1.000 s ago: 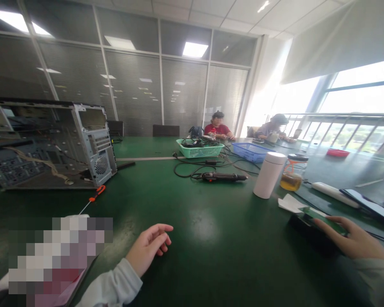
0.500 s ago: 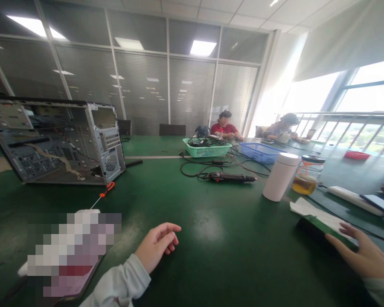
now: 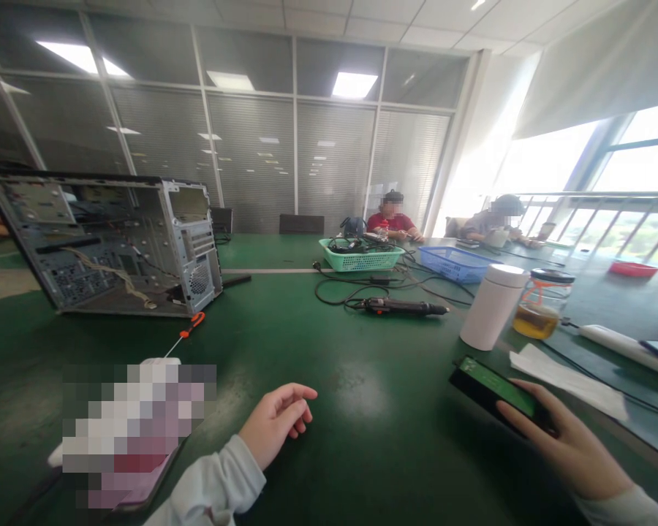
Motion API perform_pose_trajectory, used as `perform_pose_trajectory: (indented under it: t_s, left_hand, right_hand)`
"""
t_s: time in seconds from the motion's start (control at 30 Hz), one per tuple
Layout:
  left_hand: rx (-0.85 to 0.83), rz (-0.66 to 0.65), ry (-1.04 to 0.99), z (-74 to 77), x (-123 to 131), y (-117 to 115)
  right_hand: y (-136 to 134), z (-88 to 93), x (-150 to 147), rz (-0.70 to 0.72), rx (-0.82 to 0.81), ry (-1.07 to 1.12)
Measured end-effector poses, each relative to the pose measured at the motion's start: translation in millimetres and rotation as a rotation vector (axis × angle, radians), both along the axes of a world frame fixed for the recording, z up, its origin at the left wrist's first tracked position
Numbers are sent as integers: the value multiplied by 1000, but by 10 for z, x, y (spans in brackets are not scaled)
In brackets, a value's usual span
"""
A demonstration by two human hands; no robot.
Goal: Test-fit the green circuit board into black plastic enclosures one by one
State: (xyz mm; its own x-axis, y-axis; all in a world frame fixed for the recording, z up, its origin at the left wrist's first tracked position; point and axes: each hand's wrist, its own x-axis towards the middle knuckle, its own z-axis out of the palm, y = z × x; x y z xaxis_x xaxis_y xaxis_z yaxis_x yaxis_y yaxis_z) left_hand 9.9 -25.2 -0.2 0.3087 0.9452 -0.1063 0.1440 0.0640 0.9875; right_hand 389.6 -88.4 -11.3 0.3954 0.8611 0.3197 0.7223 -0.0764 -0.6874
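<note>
My right hand (image 3: 553, 431) grips a flat black block with a green face (image 3: 496, 391), fingers on one side and thumb on the other. The face looks like a circuit board, but I cannot make out its exact kind. This block is tilted, with its far end near the white bottle (image 3: 493, 307). My left hand (image 3: 279, 420) rests over the green table (image 3: 362, 467), index finger stretched and the others loosely curled, holding nothing. To its left lies a pixelated flat item with a pink edge (image 3: 148, 482).
An opened computer case (image 3: 194, 241) stands at left, an orange-looped cord (image 3: 196, 321) before it. A black electric screwdriver (image 3: 406, 307) lies mid-table with its cable. Behind are a green basket (image 3: 362, 259) and blue basket (image 3: 455, 267). A jar (image 3: 540, 314) and paper (image 3: 570, 380) sit right.
My right hand has brought the black block leftward off the paper, and more of its green face shows. My left hand keeps its pose. The whole view has shifted slightly.
</note>
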Motion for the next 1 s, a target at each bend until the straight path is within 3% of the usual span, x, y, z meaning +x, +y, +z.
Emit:
perform_pose_trajectory:
  t_s: [0.13, 0.27, 0.4, 0.63, 0.8, 1.0]
  left_hand:
    - [6, -1, -2, -25, -5, 7]
    - [44, 28, -50, -69, -16, 19]
    - [-42, 104, -139, -123, -72, 68]
    - [-131, 127, -167, -133, -102, 129]
    - [56, 55, -46, -46, -39, 3]
    - [241, 15, 80, -22, -40, -29]
  right_hand:
    - [110, 104, -854, 343, 12, 295]
    - [231, 152, -1584, 652, -17, 359]
    - [359, 170, -2020, 782, 15, 330]
    - [470, -6, -2075, 732, 140, 332]
    - [461, -94, -2023, 709, 171, 376]
    - [460, -65, -1996, 742, 278, 257]
